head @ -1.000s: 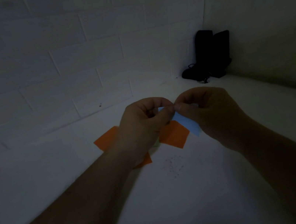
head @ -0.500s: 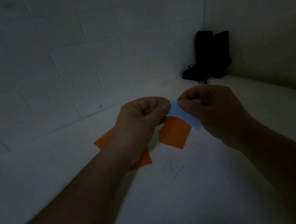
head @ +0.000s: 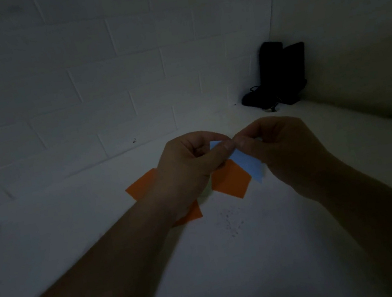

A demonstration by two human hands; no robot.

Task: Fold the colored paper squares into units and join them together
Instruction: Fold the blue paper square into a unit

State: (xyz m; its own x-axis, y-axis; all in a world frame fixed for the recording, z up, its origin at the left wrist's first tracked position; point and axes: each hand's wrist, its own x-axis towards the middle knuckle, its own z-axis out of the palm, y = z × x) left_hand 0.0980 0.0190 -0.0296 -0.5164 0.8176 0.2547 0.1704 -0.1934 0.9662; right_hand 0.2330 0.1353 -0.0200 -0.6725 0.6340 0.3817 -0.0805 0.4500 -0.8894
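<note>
While my left hand (head: 187, 167) and right hand (head: 280, 153) pinch the blue paper (head: 247, 164) above the orange squares (head: 231, 181), I judge creasing comes next.

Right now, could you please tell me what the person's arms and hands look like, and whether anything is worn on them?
Both forearms are bare to the frame edge: no sleeves, gloves, watch or bracelets show. The left hand and right hand show no rings on the fingers, though dim light hides fine detail.

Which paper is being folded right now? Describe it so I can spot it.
Look above the white table, where the left hand and right hand meet. Both pinch the light blue paper in the air. The orange papers lie flat on the table below it.
</note>
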